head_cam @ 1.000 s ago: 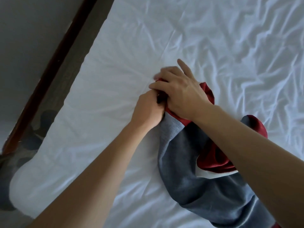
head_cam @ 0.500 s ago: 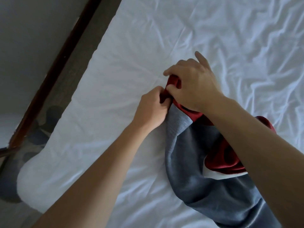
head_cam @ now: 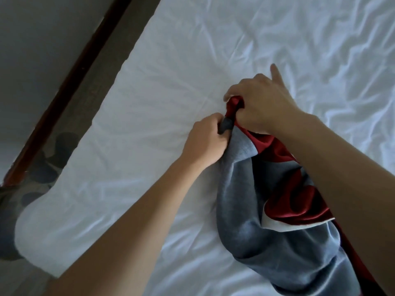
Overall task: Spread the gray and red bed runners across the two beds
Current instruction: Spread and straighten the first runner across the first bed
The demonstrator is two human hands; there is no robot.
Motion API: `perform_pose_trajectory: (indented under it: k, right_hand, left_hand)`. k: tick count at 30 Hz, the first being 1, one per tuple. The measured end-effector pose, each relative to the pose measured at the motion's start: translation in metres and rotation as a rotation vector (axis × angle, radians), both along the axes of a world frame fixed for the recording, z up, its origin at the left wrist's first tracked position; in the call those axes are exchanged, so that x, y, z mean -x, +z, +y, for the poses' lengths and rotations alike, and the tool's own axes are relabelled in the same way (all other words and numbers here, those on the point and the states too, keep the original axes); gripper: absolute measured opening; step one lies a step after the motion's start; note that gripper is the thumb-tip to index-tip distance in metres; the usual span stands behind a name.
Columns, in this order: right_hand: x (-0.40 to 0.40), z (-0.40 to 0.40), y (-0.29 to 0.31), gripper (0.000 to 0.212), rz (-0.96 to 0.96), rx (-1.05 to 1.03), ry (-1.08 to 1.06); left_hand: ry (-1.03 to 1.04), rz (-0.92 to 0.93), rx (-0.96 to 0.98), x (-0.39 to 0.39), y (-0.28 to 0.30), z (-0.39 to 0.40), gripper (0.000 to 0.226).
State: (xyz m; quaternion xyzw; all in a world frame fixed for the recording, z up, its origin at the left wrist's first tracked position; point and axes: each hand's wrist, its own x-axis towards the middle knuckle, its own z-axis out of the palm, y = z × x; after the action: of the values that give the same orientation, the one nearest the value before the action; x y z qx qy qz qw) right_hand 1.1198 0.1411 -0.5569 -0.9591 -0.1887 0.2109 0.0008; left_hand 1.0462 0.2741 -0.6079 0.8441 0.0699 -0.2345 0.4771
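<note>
The runner [head_cam: 267, 221] lies bunched near the bed's [head_cam: 149, 103] left edge, not yet spread; its end is clenched by left hand [head_cam: 205, 142] and right hand [head_cam: 260, 103]; most remains.

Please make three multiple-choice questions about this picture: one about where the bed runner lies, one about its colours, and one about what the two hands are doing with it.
1. Where does the bed runner lie?
A. on the white bed sheet
B. on the floor
C. on a chair

2. Which colours does the bed runner show?
A. green and yellow
B. gray and red
C. only black

3. What is the state of the hands?
A. both are open and flat
B. only one touches the cloth
C. both grip one end of the bunched cloth

Answers: 1 A, it rests bunched on the wrinkled sheet. 2 B, gray cloth with red parts. 3 C, the left hand pinches gray cloth and the right hand red cloth.
</note>
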Motion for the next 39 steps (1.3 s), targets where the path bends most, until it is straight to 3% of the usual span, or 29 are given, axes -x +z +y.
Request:
perform_pose_trajectory:
  k: [3, 7, 10, 13, 16, 19, 21, 24, 26, 29, 31, 35, 37, 39]
  right_hand:
    - [-0.001, 0.003, -0.005, 0.025, -0.101, 0.003, 0.051]
    - [-0.009, -0.006, -0.006, 0.027, -0.22, 0.05, -0.122]
    - [-0.008, -0.005, -0.003, 0.026, -0.132, -0.079, -0.114]
    - [-0.003, 0.011, -0.005, 0.02, 0.003, -0.295, -0.017]
    - [0.0, 0.017, -0.007, 0.016, -0.086, -0.314, -0.034]
    - [-0.003, 0.004, -0.003, 0.021, -0.154, -0.298, -0.206]
    - [0.0, 0.002, 0.003, 0.027, -0.043, -0.344, -0.247]
    - [0.011, 0.016, 0.001, 0.027, 0.077, -0.381, -0.077]
    - [0.015, 0.024, -0.007, 0.019, -0.011, -0.37, 0.0]
    - [0.011, 0.019, -0.012, 0.019, -0.146, -0.295, -0.099]
    - [0.01, 0.013, -0.014, 0.021, -0.125, -0.273, -0.15]
    - [0.022, 0.043, -0.017, 0.024, 0.005, -0.347, 0.056]
    - [0.022, 0.057, -0.02, 0.019, -0.046, -0.362, 0.072]
    - [0.011, 0.06, -0.018, 0.02, -0.153, -0.356, -0.053]
  left_hand:
    - [0.112, -0.061, -0.06, -0.004, 0.0, 0.012, 0.027]
    - [0.097, -0.011, 0.137, -0.011, 0.009, 0.021, 0.012]
    - [-0.018, 0.042, 0.172, -0.009, 0.011, 0.017, 0.009]
    - [0.064, -0.039, 0.094, -0.012, 0.009, 0.029, 0.013]
    - [0.116, 0.011, 0.179, -0.013, 0.011, 0.043, 0.008]
    - [-0.034, 0.125, 0.278, -0.003, 0.016, 0.038, 0.012]
    - [-0.073, 0.104, 0.258, 0.004, 0.015, 0.035, 0.01]
    - [0.006, 0.042, 0.175, 0.007, 0.006, 0.042, 0.014]
    - [0.055, 0.066, 0.219, 0.009, 0.003, 0.049, 0.013]
    - [0.069, 0.134, 0.299, 0.015, 0.007, 0.052, 0.014]
    - [0.083, 0.15, 0.309, 0.018, 0.009, 0.056, 0.01]
    - [0.203, 0.102, 0.222, 0.019, 0.009, 0.077, 0.009]
    - [0.207, 0.11, 0.211, 0.021, 0.013, 0.087, 0.008]
    - [0.095, 0.108, 0.154, 0.023, 0.018, 0.095, 0.012]
